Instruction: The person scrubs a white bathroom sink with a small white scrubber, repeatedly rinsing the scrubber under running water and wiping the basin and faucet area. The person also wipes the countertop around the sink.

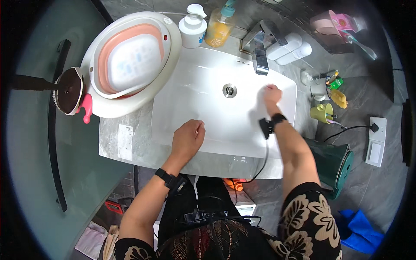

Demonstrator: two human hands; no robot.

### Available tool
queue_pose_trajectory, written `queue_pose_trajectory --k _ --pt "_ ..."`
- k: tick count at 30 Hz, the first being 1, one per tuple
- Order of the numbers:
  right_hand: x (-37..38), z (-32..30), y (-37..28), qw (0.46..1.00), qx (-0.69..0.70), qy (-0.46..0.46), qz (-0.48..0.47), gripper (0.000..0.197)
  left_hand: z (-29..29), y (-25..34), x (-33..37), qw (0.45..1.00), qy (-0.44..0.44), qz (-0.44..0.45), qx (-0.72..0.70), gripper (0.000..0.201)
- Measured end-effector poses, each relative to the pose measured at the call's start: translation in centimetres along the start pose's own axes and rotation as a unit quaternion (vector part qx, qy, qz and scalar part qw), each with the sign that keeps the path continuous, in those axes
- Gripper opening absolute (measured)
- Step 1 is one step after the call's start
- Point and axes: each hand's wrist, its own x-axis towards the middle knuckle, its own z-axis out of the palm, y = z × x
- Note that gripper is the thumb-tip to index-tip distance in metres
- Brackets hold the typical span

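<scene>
A white rectangular sink (203, 112) lies before me, with a round metal drain (229, 90) in it. My left hand (188, 139) is curled closed over the sink's front left edge, and nothing shows in it. Toward the right wall of the basin, below the dark faucet (261, 60), my right hand (272, 96) is closed. Its fingers are mostly hidden, so I cannot make out what it holds, if anything. Both wrists wear black bands, and a cable hangs from the right one.
A white and pink folding basin (97, 69) stands on the left, beside a brown long-handled brush (69, 90). Pump bottles (193, 30) line the back edge. White bottles (284, 47) and a yellow cup (321, 113) stand on the right. A green bin (327, 162) is below.
</scene>
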Motion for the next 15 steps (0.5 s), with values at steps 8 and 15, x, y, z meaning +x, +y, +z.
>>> queue_pose_trajectory --k 8,15 --pt "-8.3 6.7 -13.4 0.842 -0.002 -0.129 -0.525 0.021 -0.1 -0.2 0.0 1.000 -0.012 -0.017 0.017 0.012" --pt "-0.2 -2.0 2.2 0.998 0.009 -0.007 -0.066 0.017 -0.1 0.0 0.3 1.000 -0.010 0.002 0.003 0.013"
